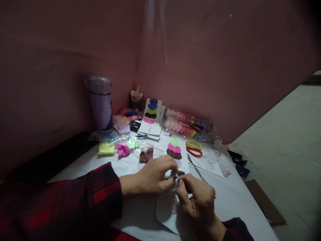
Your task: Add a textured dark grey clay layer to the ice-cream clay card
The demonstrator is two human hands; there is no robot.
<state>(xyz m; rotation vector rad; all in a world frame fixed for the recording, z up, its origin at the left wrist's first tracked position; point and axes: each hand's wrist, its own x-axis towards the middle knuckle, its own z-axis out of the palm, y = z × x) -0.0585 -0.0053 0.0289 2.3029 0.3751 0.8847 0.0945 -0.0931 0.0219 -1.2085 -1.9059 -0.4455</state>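
My left hand (159,174) pinches one side of a small crumpled clear plastic bag (175,179). Thumb and forefinger of my right hand (198,197) grip its other side, and something dark shows by the fingers. Just beyond my hands is a white card (185,162) with ridged bands of green, pink, brown and lilac clay. A fork (199,171) lies right of the card. To the left are bagged lumps of clay: yellow (106,148), pink (123,150), pale green (133,143) and brown (146,154).
A purple tumbler (101,108) stands at the left back. Against the wall leans a card with coloured bands (155,124). Bags of many-coloured clay (180,125) lie at the back right, near yellow and red scissor-like handles (194,149). The white tabletop (225,201) ends at the right.
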